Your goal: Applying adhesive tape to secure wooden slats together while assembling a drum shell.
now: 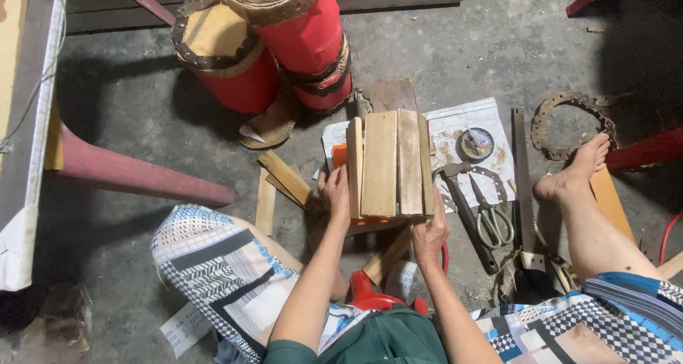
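L hand (336, 193) & R hand (430, 232) both clamped on wooden slat bundle (388, 163) – one per side, prob. to keep slats flush. Scissors (491, 218) lie just right of R hand – saw (523, 172) beyond.

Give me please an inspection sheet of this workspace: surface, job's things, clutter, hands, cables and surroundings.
Surface: bare grey concrete floor, dusty, with a sheet of paper spread on it.
Job's things: bundle of wooden slats, held upright between both hands.
Clutter: loose wooden slats, scissors, hand saw, small round tin, perforated ring.
Hands: left hand on the bundle's left edge; right hand at its lower right corner.
Cables: thin red hose or cable at the right edge.
Surroundings: two red drums, dark red plastic chair leg.
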